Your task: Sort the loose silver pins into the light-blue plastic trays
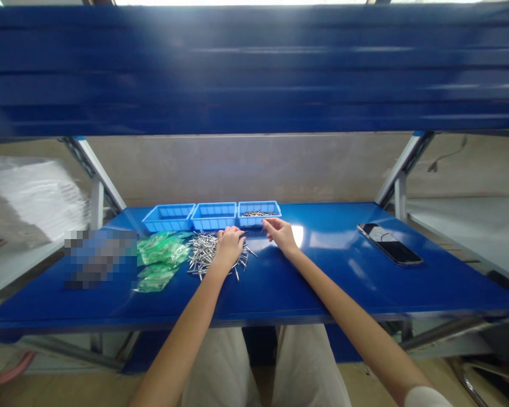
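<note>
A loose pile of silver metal pins that look like blind rivets (203,254) lies on the blue table. My left hand (229,244) rests over the right side of this pile, its fingers curled; whatever they grip is too small to make out. To the right, just in front of the right-hand blue bin (258,223), my right hand (281,234) is closed in a pinch. A thin rivet-like piece shows at its fingertips. More thin pins lie inside that bin.
Beside it stand a middle blue bin (214,218) and a left blue bin (168,220). Green plastic bags (161,254) lie left of the pile. A phone (389,243) lies at the right. A blue shelf (254,73) spans above the table (322,271).
</note>
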Demonstrator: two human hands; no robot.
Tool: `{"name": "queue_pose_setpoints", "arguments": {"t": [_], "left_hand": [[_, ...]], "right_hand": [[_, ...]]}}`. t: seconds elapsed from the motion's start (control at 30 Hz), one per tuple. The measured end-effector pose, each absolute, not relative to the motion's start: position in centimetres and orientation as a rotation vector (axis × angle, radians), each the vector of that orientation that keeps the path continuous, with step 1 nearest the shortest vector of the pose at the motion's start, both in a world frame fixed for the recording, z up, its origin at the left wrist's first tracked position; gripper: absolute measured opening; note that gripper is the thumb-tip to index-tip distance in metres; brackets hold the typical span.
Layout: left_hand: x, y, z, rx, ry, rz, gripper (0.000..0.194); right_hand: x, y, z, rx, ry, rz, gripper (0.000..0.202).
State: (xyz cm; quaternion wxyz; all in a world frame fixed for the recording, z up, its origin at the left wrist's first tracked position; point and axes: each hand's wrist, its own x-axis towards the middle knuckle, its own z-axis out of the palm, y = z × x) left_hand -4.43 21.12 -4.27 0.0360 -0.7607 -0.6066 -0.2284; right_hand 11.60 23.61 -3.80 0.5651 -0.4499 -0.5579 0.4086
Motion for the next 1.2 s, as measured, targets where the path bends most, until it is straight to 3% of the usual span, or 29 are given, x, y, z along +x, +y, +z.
{"name": "queue_pose_setpoints", "arguments": {"t": [0.23, 0.47, 0.6, 0.8, 1.07, 1.2], "left_hand": [[-4.5, 21.1, -3.9, -2.375, -1.915, -0.808, 0.02], [-5.9, 22.0, -3.3, -2.19, -2.075, -1.405, 0.022], [-6.4, 21.6, -3.0, -2.075, -2.199, -1.173, 0.02], [-5.9, 20.9, -3.1, -2.22, -2.065, -0.765, 0.02], [-5.7, 21.0, -3.1, -2.465, -1.952, -0.723, 0.018], [-5.6, 21.0, -3.1, -2.498, -1.933, -0.765, 0.017]], "right_hand": [[11.7, 23.7, -3.1, -0.91, -1.37, 0.994, 0.051], [11.8, 23.0, -3.7, -1.067, -1.582, 0.767, 0.026], [11.8, 23.0, -4.2, -1.131, -1.794, 0.493, 0.023], [11.5, 22.9, -5.6, -1.089, -2.207, 0.3, 0.041], [11.4, 22.9, -5.3, -1.17, -2.194, 0.336, 0.016], [11.4, 22.9, -5.3, -1.197, -2.175, 0.337, 0.017]]}}
